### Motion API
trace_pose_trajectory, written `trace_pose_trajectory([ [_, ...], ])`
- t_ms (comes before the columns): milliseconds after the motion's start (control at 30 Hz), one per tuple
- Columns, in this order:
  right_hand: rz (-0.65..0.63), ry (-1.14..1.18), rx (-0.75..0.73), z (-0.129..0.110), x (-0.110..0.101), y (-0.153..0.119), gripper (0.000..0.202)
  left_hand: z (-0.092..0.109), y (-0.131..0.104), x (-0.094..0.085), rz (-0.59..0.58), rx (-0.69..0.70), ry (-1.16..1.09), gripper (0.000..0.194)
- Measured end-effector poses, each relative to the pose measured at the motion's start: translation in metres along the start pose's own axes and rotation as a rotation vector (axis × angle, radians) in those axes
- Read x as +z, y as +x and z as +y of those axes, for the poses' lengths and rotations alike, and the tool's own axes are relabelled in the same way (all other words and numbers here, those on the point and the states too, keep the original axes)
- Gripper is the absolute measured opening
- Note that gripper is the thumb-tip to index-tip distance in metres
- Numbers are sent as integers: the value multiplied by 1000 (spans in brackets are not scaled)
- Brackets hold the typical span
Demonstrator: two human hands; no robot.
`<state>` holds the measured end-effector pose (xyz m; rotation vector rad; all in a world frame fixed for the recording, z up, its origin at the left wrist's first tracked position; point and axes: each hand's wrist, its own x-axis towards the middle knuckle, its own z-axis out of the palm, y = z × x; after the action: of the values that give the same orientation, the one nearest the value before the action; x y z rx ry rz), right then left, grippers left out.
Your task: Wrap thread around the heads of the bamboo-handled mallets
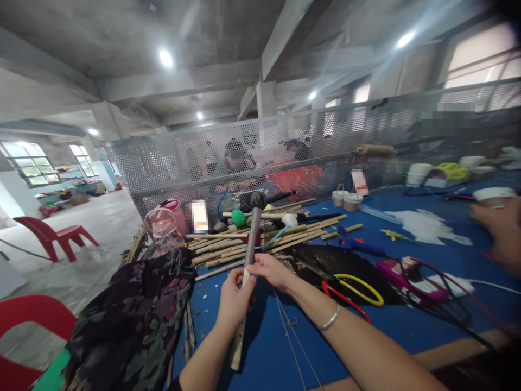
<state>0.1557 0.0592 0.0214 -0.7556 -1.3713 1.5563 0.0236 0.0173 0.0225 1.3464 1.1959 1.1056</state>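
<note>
A pale bamboo stick stands tilted in front of me, with small dark holes along its lower part. Its upper length is a grey wrapped section, topped by a dark rounded end. My left hand is closed around the stick below the wrapping. Just above it, my right hand pinches at the wrapping's lower edge, its fingertips partly hidden. Thin pale strings hang below my right hand onto the blue table. Red and yellow-handled scissors lie to the right.
Bamboo sticks are piled behind my hands, with a green ball. Dark patterned cloth lies left. A blue glue gun and magenta power strip with cables lie right. Another person's hand touches a white tub.
</note>
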Motion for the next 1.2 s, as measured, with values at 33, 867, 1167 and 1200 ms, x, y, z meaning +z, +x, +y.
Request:
trace_pose_trajectory([
  [33, 15, -16, -19, 0, 1, 1, 33, -1, 0, -1, 45, 51, 38, 35],
  [867, -38, 63, 76, 3, 2, 0, 38, -4, -2, 1, 88, 138, 52, 25],
  [1167, -30, 1, 94, 6, -5, 1, 35, -11, 1, 5, -61, 13, -116, 36],
  [1200, 0, -26, 76, 8, -5, 2, 35, -12, 1, 4, 0, 34, -59, 34],
])
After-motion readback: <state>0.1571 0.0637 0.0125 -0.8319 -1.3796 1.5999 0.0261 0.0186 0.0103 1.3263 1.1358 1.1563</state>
